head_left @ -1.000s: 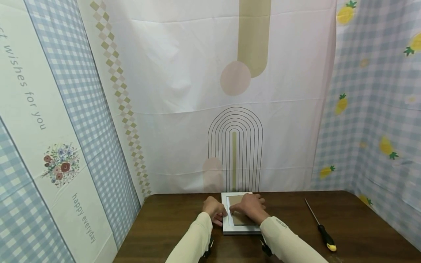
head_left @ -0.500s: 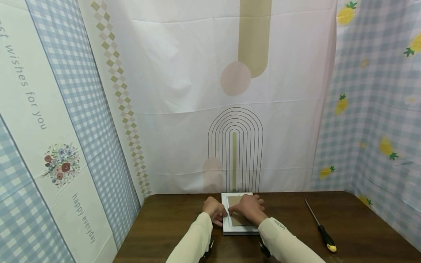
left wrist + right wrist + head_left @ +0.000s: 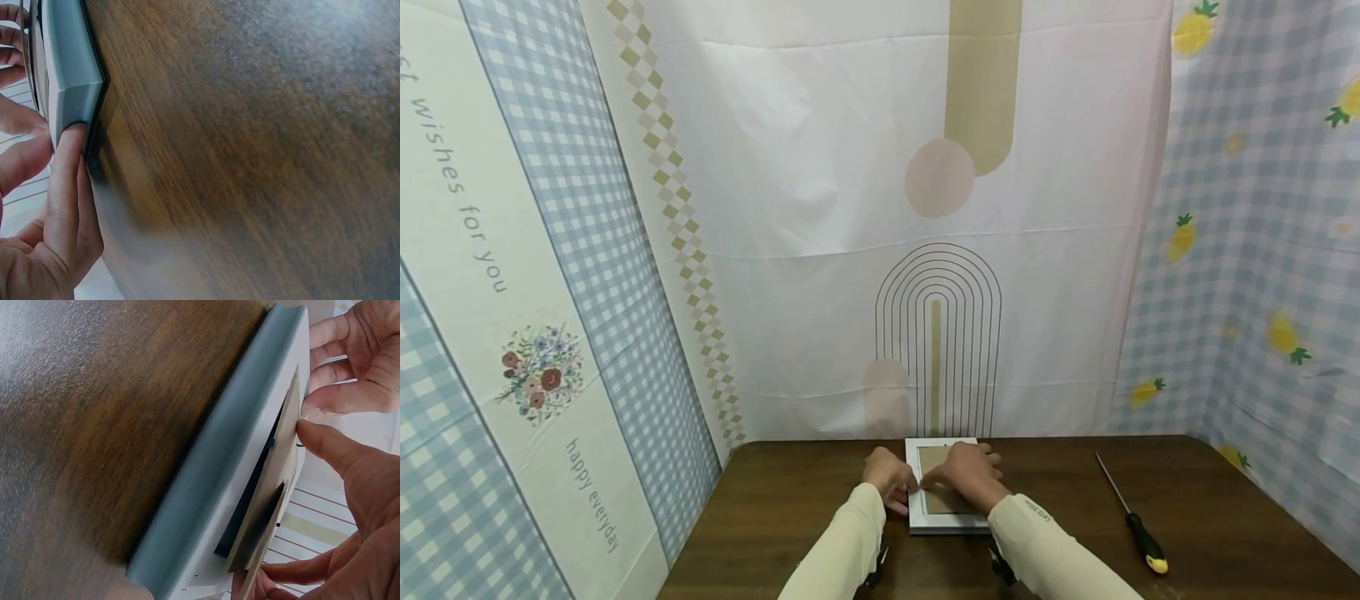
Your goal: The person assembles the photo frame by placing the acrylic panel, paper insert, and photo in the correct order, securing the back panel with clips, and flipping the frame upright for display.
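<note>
A white picture frame (image 3: 912, 457) lies back up on the table, its grey-green side showing in both wrist views. Its brown backing board (image 3: 934, 457) sits in the opening, tilted, with one long edge raised above a dark gap in the right wrist view. A stand flap (image 3: 253, 578) sticks out from the board. My left hand (image 3: 889, 477) grips the frame's left side, fingers along the outer wall and thumb on top. My right hand (image 3: 967, 473) reaches across the board, its thumb (image 3: 328, 445) pressing the edge near my left thumb and its other fingers curled round the stand flap.
A screwdriver (image 3: 1144, 542) with a black and yellow handle lies on the brown wooden table (image 3: 805, 492) to the right. A white patterned cloth (image 3: 790, 333) hangs right behind the table's far edge, with checked cloths at both sides.
The backing board's left edge has shifted left, narrowing the pale strip between it and the frame's left side. My right thumb moved slightly left with it; my left hand stays put.
</note>
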Action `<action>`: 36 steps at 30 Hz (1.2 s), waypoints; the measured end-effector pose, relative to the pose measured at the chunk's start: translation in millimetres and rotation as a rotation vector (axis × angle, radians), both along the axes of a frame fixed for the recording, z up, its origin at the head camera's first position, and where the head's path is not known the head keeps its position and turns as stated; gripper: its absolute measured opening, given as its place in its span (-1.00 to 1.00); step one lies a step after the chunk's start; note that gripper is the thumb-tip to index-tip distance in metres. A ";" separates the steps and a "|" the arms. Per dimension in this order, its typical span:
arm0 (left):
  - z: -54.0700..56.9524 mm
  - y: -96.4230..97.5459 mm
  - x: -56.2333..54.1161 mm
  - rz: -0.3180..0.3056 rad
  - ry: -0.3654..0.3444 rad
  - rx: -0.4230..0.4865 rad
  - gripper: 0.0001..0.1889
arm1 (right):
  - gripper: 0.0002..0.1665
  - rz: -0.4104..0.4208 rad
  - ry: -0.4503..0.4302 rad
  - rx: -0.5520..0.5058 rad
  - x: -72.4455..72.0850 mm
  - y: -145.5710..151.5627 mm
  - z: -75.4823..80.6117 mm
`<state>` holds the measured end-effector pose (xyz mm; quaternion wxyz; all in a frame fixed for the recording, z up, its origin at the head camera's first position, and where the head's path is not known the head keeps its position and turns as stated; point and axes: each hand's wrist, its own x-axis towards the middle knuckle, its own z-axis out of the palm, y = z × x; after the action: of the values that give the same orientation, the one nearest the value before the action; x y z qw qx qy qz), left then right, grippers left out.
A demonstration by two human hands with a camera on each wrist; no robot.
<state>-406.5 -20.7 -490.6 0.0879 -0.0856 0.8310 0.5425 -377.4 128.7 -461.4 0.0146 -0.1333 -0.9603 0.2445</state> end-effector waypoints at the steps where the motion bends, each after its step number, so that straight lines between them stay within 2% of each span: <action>1: 0.2 0.4 -0.2 0.001 0.004 -0.003 -0.74 | -0.08 0.001 -0.001 0.000 -1.0 0.4 0.2; 2: 9.0 1.5 6.0 0.009 -0.012 -0.009 -0.78 | -0.08 0.003 -0.001 -0.001 -2.0 0.9 0.3; 5: 3.4 2.0 -1.4 0.012 -0.013 -0.011 -0.77 | -0.11 0.010 0.004 0.000 -3.6 2.1 0.7; 6: 7.7 2.9 0.4 0.015 -0.025 -0.001 -0.79 | -0.12 0.011 0.005 -0.002 -5.1 2.6 -0.1; 8: -8.3 2.6 -14.0 0.012 -0.012 -0.005 -0.77 | -0.14 0.013 0.009 -0.007 -8.2 4.0 -1.9; 11: -9.1 3.6 -16.1 0.010 -0.003 -0.008 -0.77 | -0.16 0.019 0.009 -0.014 -12.4 6.6 -3.4; 12: -7.1 4.0 -14.4 0.012 -0.003 -0.006 -0.77 | -0.16 0.022 0.008 -0.017 -13.5 7.3 -3.4; 15: 20.6 6.6 8.7 0.020 -0.010 -0.013 -0.80 | -0.15 0.033 0.011 -0.023 -16.4 9.6 -3.7; 18: 26.4 8.2 12.2 0.026 -0.013 -0.013 -0.81 | -0.15 0.042 0.014 -0.028 -18.2 11.3 -3.6; 20: 24.4 8.8 7.8 0.024 -0.018 -0.015 -0.81 | -0.16 0.049 0.019 -0.027 -19.4 12.4 -3.6; 23: 2.8 8.3 -13.9 0.023 -0.023 -0.009 -0.82 | -0.20 0.060 0.027 -0.020 -21.7 13.9 -4.1; 26: -1.0 9.0 -18.5 0.027 -0.023 -0.013 -0.81 | -0.21 0.071 0.029 -0.010 -24.0 15.4 -4.6; 27: 0.6 9.5 -17.8 0.030 -0.027 -0.008 -0.81 | -0.21 0.073 0.028 -0.006 -24.7 15.9 -4.6; 30: 20.2 12.3 -1.9 0.039 -0.028 -0.014 -0.81 | -0.20 0.083 0.020 0.005 -26.5 17.4 -4.6; 36: 30.1 16.7 7.1 0.055 -0.006 -0.041 -0.85 | -0.24 0.101 0.008 0.004 -31.9 21.4 -7.0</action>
<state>-399.4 -4.0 -460.5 0.0739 -0.1118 0.8390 0.5273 -409.3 150.1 -468.3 0.0062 -0.0834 -0.9663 0.2436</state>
